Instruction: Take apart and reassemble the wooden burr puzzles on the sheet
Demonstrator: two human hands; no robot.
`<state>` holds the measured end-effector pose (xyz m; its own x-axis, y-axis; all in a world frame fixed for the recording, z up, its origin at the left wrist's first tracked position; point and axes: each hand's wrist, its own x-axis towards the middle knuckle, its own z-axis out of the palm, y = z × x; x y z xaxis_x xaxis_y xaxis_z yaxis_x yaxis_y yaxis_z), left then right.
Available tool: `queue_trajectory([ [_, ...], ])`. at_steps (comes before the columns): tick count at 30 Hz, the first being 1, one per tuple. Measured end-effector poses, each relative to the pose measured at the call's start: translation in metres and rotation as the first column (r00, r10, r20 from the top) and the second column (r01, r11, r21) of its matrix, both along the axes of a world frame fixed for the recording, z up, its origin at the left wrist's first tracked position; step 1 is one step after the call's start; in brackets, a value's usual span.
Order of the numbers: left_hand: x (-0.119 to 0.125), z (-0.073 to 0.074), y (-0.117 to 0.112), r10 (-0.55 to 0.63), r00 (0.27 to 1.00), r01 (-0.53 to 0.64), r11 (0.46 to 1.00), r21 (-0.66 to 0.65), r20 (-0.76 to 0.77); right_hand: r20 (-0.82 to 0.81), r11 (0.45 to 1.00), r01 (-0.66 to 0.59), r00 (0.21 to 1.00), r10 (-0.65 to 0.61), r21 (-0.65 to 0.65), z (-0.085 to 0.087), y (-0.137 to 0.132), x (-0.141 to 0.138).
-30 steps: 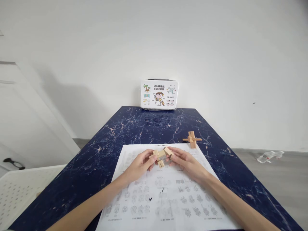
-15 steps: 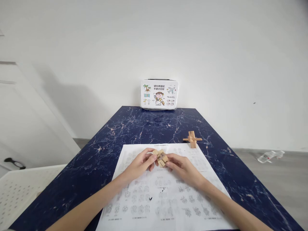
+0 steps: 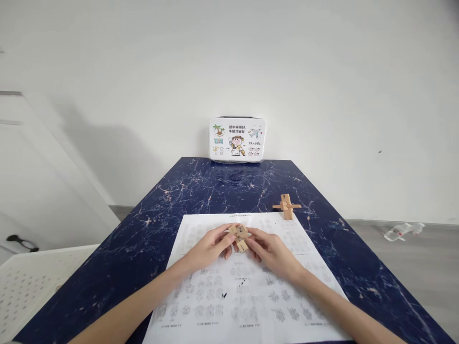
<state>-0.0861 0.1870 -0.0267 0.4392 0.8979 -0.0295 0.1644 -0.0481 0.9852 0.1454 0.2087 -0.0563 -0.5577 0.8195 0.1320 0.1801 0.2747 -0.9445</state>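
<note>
A small wooden interlocking puzzle with a handwritten mark on its top is held just above a printed sheet of diagrams. My left hand pinches it from the left with curled fingers. From the right, my right hand grips it as well. A second wooden cross puzzle, marked with a number, stands on the dark blue marble table to the right, just past the sheet.
A white box with cartoon travel pictures stands at the table's far edge against the white wall. A white perforated surface lies low at the left. A clear plastic bottle lies on the grey floor at the right.
The wooden pieces that stuck out apart a second ago are now pushed together into a compact block. Both hands have closed in around it and lowered slightly.
</note>
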Motion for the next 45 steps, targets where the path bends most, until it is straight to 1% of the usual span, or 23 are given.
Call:
queue_trajectory([
  [5, -0.001, -0.004, -0.001, 0.047, 0.997, -0.043, 0.997, 0.071, -0.057, -0.093, 0.993, -0.086, 0.993, 0.078, -0.084, 0.004, 0.001, 0.005],
  [7, 0.0, -0.005, -0.003, 0.054, 0.994, -0.044, 0.993, 0.106, -0.095, -0.114, 0.99, -0.091, 0.99, 0.078, -0.11, 0.004, 0.001, 0.004],
  [12, 0.002, -0.004, -0.007, 0.07, 0.986, -0.044, 0.986, 0.161, -0.154, -0.14, 0.985, -0.058, 0.99, 0.036, -0.161, 0.005, -0.002, 0.001],
  [15, 0.003, -0.003, -0.008, 0.083, 0.98, -0.047, 0.98, 0.192, -0.181, -0.177, 0.981, -0.093, 0.982, 0.062, -0.172, 0.007, -0.001, 0.001],
  [18, 0.004, -0.003, -0.01, 0.08, 0.976, -0.036, 0.976, 0.216, -0.202, -0.183, 0.977, -0.131, 0.978, 0.099, -0.17, 0.007, 0.001, 0.004],
  [23, 0.003, -0.004, -0.01, 0.068, 0.967, -0.011, 0.974, 0.227, -0.244, -0.121, 0.982, -0.142, 0.984, 0.127, -0.123, 0.005, 0.002, 0.005],
  [29, 0.003, -0.001, -0.014, 0.026, 0.949, 0.061, 0.963, 0.261, -0.316, -0.149, 0.97, -0.167, 0.979, 0.141, -0.175, 0.01, -0.002, 0.003],
  [31, 0.003, 0.0, -0.016, 0.039, 0.931, 0.067, 0.959, 0.275, -0.363, -0.168, 0.963, -0.185, 0.974, 0.152, -0.198, 0.012, -0.004, 0.002],
  [33, 0.004, 0.0, -0.017, 0.104, 0.904, 0.042, 0.943, 0.329, -0.414, -0.172, 0.954, -0.202, 0.971, 0.166, -0.223, 0.012, -0.006, 0.0],
  [36, 0.005, -0.003, -0.016, 0.198, 0.869, 0.03, 0.893, 0.449, -0.454, -0.153, 0.946, -0.221, 0.97, 0.188, -0.239, 0.012, -0.009, -0.003],
  [39, 0.006, -0.008, -0.015, 0.231, 0.844, 0.087, 0.832, 0.548, -0.485, -0.172, 0.931, -0.257, 0.961, 0.218, -0.258, 0.011, -0.012, -0.005],
  [41, 0.006, -0.01, -0.014, 0.247, 0.828, 0.122, 0.797, 0.592, -0.503, -0.2, 0.918, -0.293, 0.949, 0.245, -0.267, 0.011, -0.013, -0.005],
  [43, 0.005, -0.01, -0.014, 0.254, 0.817, 0.149, 0.773, 0.616, -0.517, -0.212, 0.912, -0.317, 0.941, 0.266, -0.262, 0.011, -0.014, -0.004],
  [45, 0.005, -0.01, -0.014, 0.252, 0.822, 0.157, 0.761, 0.629, -0.511, -0.209, 0.913, -0.328, 0.937, 0.281, -0.243, 0.011, -0.013, -0.003],
])
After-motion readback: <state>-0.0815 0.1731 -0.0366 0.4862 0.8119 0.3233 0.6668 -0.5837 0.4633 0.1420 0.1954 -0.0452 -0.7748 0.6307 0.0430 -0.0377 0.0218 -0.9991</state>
